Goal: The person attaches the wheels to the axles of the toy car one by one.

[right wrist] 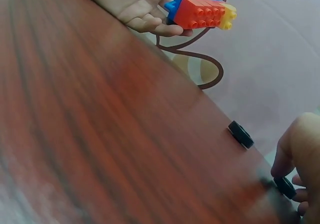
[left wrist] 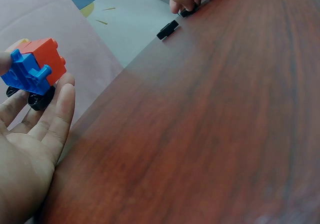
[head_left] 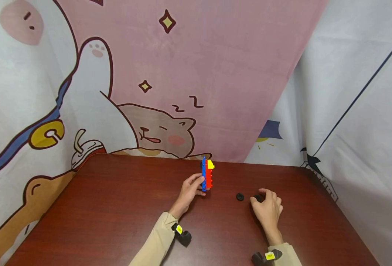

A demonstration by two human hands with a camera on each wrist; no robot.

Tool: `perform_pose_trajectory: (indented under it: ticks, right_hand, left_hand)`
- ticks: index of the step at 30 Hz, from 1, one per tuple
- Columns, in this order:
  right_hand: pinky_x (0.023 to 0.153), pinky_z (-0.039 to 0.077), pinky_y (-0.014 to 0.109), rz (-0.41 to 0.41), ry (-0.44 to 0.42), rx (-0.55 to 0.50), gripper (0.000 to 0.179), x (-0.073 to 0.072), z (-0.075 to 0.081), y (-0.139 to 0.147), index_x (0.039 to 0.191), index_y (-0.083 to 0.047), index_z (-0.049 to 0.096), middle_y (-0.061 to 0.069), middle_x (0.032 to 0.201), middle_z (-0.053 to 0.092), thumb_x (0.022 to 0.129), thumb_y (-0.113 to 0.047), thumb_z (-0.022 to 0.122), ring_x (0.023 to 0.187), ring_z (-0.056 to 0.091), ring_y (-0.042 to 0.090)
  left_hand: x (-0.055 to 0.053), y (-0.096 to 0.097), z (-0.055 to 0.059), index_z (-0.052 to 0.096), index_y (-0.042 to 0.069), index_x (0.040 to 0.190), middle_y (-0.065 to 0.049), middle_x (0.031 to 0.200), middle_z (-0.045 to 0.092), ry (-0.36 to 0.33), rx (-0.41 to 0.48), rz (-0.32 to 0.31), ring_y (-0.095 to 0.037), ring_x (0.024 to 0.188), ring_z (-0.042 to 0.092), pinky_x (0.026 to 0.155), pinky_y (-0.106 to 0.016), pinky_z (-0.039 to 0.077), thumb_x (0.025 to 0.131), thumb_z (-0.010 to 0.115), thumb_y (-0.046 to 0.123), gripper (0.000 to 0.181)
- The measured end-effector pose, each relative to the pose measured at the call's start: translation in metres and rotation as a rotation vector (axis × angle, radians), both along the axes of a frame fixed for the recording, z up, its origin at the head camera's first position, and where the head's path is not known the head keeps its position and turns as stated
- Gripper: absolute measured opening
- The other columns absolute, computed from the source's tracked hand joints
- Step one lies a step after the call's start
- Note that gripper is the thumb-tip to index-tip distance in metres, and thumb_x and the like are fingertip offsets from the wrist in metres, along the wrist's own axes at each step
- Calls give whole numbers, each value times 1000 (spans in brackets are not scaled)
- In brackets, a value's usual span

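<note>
My left hand point(head_left: 187, 193) grips a building-block car point(head_left: 208, 179) by its blue base, tilted on its side. Red studded bricks point(right wrist: 197, 13) make up its body, with a yellow brick point(right wrist: 228, 16) at one end. In the left wrist view, black wheels point(left wrist: 41, 99) show under the blue base, beside the fingers. To the right, my right hand point(head_left: 268, 210) pinches a loose black wheel point(right wrist: 285, 188) between thumb and fingers, low over the table. A second loose black wheel point(head_left: 240, 196) lies on the table just left of that hand.
Beneath both hands is a dark red-brown wooden table point(head_left: 116, 207). A pink and white cloth with cartoon animals point(head_left: 215, 74) hangs along its far edge and sides. Each sleeved wrist wears a black camera mount point(head_left: 182, 235).
</note>
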State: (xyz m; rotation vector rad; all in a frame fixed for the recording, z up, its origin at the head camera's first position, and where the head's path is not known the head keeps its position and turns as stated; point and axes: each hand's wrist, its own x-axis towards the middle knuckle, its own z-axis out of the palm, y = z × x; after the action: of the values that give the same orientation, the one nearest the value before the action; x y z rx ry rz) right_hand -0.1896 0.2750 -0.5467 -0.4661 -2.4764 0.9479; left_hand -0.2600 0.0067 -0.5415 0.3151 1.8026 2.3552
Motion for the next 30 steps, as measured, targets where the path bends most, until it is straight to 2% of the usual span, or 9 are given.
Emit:
perform_pose_trajectory:
  ticks: [4, 8, 12, 15, 18, 22, 26, 30]
  right_hand:
    - [88, 27, 57, -1, -19, 36, 35, 0, 2, -1, 114, -1, 65, 24, 123, 56, 83, -16, 69, 111, 43, 43]
    - [83, 30, 54, -8, 3, 52, 27, 0, 2, -1, 108, -2, 69, 24, 120, 60, 83, -13, 66, 107, 47, 41]
    - [86, 32, 52, -10, 52, 3, 26, -1, 1, -2, 107, -1, 69, 24, 114, 59, 82, -9, 64, 104, 48, 38]
    - [83, 34, 43, -20, 101, -50, 26, -3, 0, -3, 107, 0, 68, 20, 108, 58, 82, -7, 63, 97, 48, 31]
    - [77, 36, 28, -14, 180, -78, 26, -5, -2, -5, 106, -2, 69, 14, 103, 58, 81, -4, 64, 88, 49, 21]
    - [69, 37, 15, 54, 332, -94, 28, -6, -1, -7, 105, -1, 71, 11, 102, 59, 77, 5, 66, 79, 49, 12]
    - [69, 36, 12, 124, 476, -106, 35, -8, 0, -12, 105, 1, 71, 13, 104, 59, 73, 13, 64, 79, 48, 11]
    - [73, 36, 16, 192, 603, -113, 41, -10, 0, -22, 106, 3, 71, 20, 104, 58, 70, 21, 61, 86, 49, 19]
  left_hand:
    - [1, 0, 2, 60, -1, 128, -4, 93, 71, -7, -1, -2, -30, 84, 73, 66, -28, 59, 100, 61, 28, 41]
    - [1, 0, 2, 60, -1, 129, -4, 94, 71, -1, -6, -1, -28, 83, 73, 66, -28, 60, 100, 61, 29, 42]
    - [0, 0, 2, 59, -2, 129, -6, 95, 71, 8, -8, 0, -25, 82, 72, 67, -28, 60, 100, 61, 29, 43]
    - [0, 0, 1, 58, -3, 129, -7, 95, 71, 4, -3, 0, -26, 82, 73, 66, -28, 59, 100, 61, 26, 42]
    - [0, 0, 2, 58, -4, 129, -6, 94, 71, -3, -4, 4, -29, 83, 73, 67, -30, 60, 99, 62, 25, 41]
    - [1, 0, 3, 58, -4, 129, -6, 94, 70, 0, -3, 6, -25, 80, 72, 68, -31, 60, 99, 62, 24, 41]
    - [1, 0, 3, 58, -5, 129, -8, 95, 71, 3, 1, -3, -16, 77, 70, 67, -30, 60, 101, 59, 24, 41]
    - [0, 0, 1, 58, -4, 127, -11, 97, 73, -5, 10, -18, -16, 76, 71, 66, -28, 59, 101, 58, 26, 40]
